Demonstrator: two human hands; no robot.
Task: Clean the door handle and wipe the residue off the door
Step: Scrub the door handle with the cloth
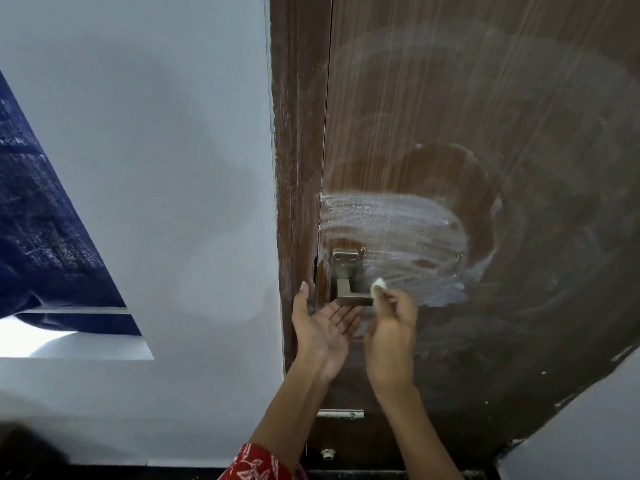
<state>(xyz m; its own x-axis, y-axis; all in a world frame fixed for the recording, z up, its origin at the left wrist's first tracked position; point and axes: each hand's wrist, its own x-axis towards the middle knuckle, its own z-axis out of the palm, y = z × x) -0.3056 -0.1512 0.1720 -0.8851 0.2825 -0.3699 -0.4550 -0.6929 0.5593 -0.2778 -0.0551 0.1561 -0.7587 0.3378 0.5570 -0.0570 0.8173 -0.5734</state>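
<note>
Overhead, brown door (519, 116) streaked with white residue (391, 230), beside pale wall (156, 150).

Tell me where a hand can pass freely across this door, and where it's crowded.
Free: the brown door above the white residue, and the dark panel right of the right hand. Crowded: around the door handle, where the open left hand and the white pad meet.

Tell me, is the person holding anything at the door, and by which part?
The right hand pinches a small white wad by its lower edge, at the door handle. The left hand is open, palm up, holding nothing.
</note>
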